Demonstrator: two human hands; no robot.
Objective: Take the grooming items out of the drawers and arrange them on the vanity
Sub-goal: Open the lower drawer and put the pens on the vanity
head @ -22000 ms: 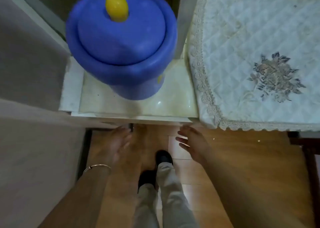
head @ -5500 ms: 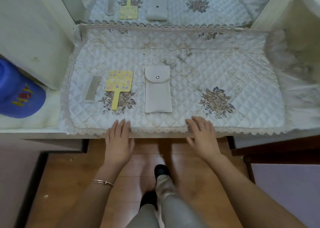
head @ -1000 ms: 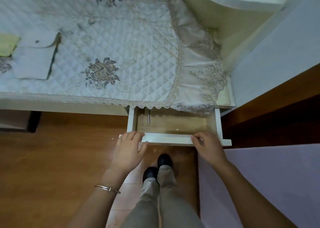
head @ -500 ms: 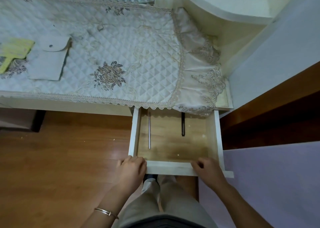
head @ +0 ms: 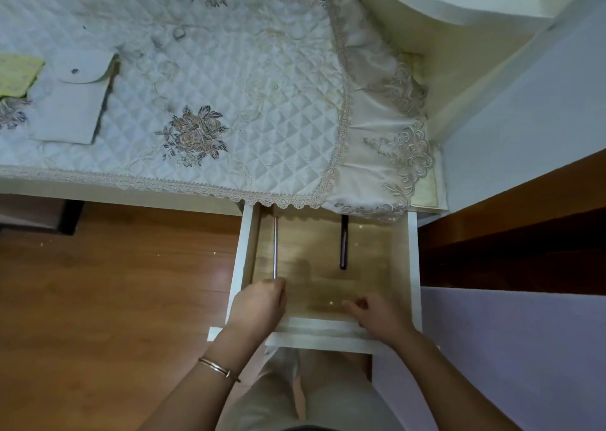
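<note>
The vanity's right drawer (head: 414,266) is pulled open below the quilted cloth (head: 249,79). On its wooden floor lie a thin silver stick (head: 275,247) along the left wall and a short dark pencil-like item (head: 343,243) toward the middle, its far end under the lace. My left hand (head: 259,306) is inside the drawer, its fingers bent down over the silver stick's near end, with the fingertips hidden. My right hand (head: 377,316) reaches over the drawer front with loosely curled fingers and holds nothing. A white snap pouch (head: 72,102) and a yellow hand mirror (head: 16,73) lie on the cloth at far left.
The cloth's lace frill (head: 393,155) hangs over the back of the drawer. A pale purple surface (head: 524,348) lies close on the right, with dark wood above it. Wooden floor (head: 114,283) spreads to the left. A curved white shelf (head: 459,1) stands at the top right.
Both hands left the drawer front and moved into the drawer; the left went to the silver stick's near end. The drawer is out a little further than half a second ago.
</note>
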